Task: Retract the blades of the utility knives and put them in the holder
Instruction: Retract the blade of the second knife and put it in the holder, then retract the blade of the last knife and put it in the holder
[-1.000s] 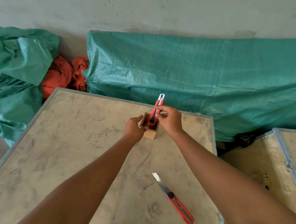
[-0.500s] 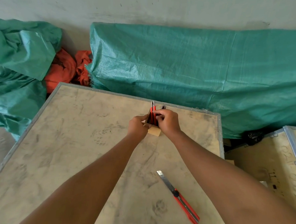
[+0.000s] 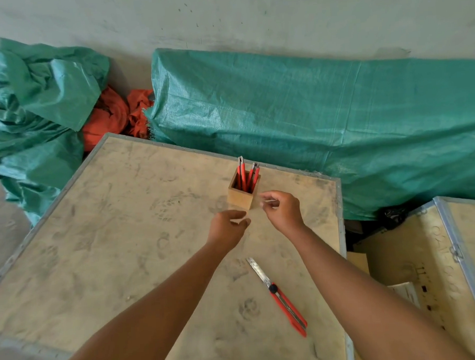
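Head view: empty hands apart, holder near crate's far edge.

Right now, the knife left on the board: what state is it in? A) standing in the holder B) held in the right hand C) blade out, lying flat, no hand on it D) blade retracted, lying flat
C: the utility knife lies flat on the board with its metal blade extended, and the left hand and the right hand are both empty near the holder.

One head-worn wide-angle view, looking forward and steeply down along both bare forearms onto a plywood crate top. Close range, arm's reach. Faces a green tarp against the far wall; edges bend.
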Available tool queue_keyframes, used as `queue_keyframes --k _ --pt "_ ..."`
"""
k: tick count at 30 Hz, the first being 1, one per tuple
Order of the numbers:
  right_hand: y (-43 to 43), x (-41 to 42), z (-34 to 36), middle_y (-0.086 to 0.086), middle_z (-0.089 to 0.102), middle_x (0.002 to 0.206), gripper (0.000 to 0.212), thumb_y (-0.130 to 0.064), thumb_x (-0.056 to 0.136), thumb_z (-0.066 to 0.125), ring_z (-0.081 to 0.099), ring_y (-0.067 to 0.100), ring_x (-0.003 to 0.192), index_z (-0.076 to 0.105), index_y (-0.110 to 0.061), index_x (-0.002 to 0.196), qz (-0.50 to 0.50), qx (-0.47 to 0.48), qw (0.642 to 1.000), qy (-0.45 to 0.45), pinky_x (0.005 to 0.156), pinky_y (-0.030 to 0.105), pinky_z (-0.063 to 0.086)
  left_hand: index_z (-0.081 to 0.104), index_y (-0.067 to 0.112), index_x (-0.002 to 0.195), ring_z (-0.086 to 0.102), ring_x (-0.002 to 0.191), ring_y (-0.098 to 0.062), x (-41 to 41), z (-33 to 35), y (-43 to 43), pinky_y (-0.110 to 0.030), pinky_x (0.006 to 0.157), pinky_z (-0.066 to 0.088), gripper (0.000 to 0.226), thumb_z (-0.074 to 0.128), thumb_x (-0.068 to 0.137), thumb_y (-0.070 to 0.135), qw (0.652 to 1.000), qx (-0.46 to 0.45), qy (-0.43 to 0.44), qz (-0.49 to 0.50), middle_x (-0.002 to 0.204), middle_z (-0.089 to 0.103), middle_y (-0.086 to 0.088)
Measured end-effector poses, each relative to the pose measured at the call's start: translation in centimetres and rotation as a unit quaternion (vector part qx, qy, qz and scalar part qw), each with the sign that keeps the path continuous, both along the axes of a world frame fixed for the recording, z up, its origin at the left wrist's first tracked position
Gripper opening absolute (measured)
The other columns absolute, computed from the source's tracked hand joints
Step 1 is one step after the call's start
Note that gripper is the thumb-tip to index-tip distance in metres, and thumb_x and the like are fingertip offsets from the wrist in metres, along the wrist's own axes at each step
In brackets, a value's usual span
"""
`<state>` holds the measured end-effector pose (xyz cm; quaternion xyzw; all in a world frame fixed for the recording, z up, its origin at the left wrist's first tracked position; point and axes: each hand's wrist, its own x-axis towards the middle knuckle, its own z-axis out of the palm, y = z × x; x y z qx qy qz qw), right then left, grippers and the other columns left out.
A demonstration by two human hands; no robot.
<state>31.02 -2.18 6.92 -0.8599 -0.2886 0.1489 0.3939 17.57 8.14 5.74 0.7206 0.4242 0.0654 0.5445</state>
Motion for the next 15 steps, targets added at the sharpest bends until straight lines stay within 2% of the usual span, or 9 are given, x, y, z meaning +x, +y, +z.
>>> queue_keyframes --k 5,8,10,13,15 --pt "-5.9 -2.9 -2.1 0.003 0.078 0.108 0.024 -0.005 0.09 0.073 0.067 0.002 0.078 0.078 -0.016 0.112 -0.01 -0.047 0.995 0.083 0.066 -0.002 0.046 0.074 0.021 0.108 0.071 0.086 -0.017 -3.0 -2.6 -5.4 -0.029 0.079 0.056 0.028 0.074 0.082 0.03 0.999 -0.017 0.035 -0.035 0.101 0.075 0.003" --pt "-9.0 -4.7 -3.9 0.006 0.077 0.11 0.025 -0.005 0.09 0.072 0.07 0.014 0.086 0.078 -0.015 0.112 -0.006 -0.089 0.987 0.131 0.08 0.015 0.056 0.074 0.024 0.11 0.068 0.098 -0.018 -3.9 -4.5 -7.4 -0.027 0.08 0.053 0.027 0.073 0.083 0.028 0.996 -0.005 0.062 -0.058 0.107 0.073 0.004" --pt "-10.8 -5.8 -5.4 0.007 0.077 0.113 0.024 -0.003 0.091 0.068 0.069 0.016 0.093 0.079 -0.013 0.111 0.001 -0.131 0.981 0.141 0.092 0.025 0.056 0.073 0.026 0.112 0.065 0.104 -0.017 -4.3 -6.0 -8.4 -0.026 0.083 0.051 0.027 0.07 0.085 0.024 0.994 0.034 0.067 -0.084 0.117 0.07 0.005" --pt "-12.8 -7.7 -7.2 0.008 0.077 0.117 0.029 0.001 0.092 0.061 0.071 0.022 0.108 0.078 -0.009 0.113 0.014 -0.18 0.971 0.155 0.094 0.023 0.051 0.073 0.023 0.114 0.063 0.109 -0.019 -4.4 -7.8 -9.4 -0.031 0.092 0.052 0.03 0.067 0.086 0.014 0.982 0.112 0.067 -0.134 0.124 0.067 0.004" --pt "-13.5 -8.6 -8.0 0.01 0.077 0.116 0.029 0.001 0.091 0.062 0.072 0.024 0.108 0.077 -0.009 0.113 0.008 -0.178 0.971 0.161 0.1 0.029 0.054 0.073 0.024 0.114 0.06 0.113 -0.022 -4.2 -8.9 -9.6 -0.034 0.093 0.052 0.029 0.065 0.087 0.015 0.968 0.162 0.078 -0.172 0.127 0.066 0.004"
